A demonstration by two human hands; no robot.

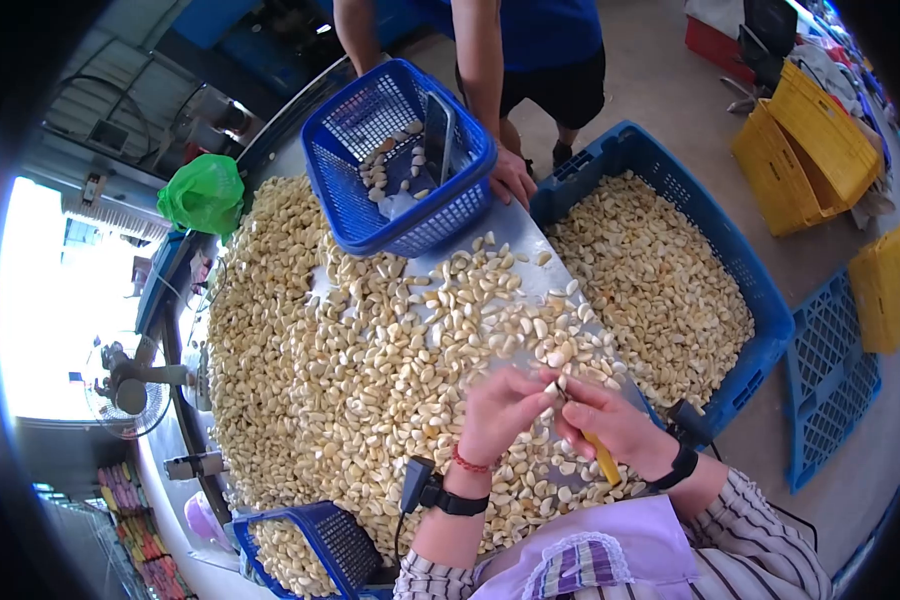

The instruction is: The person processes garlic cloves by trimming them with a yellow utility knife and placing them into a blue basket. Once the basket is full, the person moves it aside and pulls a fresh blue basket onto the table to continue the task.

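Note:
My left hand point(505, 408) is closed, pinching a small pale clove-like piece point(553, 390) between thumb and fingers. Close beside it, my right hand point(610, 420) is wrapped round a knife with a yellow handle point(602, 458), its dark blade against the piece. Both hands are above the metal table point(560, 258), over a wide spread of pale cloves point(350, 400). Just right of my hands stands a large blue crate point(770, 350) filled with similar pieces.
Another person in a blue shirt point(560, 30) stands across the table, a hand beside a blue basket point(410, 240). A smaller blue basket point(345, 535) of cloves is at lower left. A green bag point(202, 193), fan point(130, 387) and yellow crates point(805, 150) surround the table.

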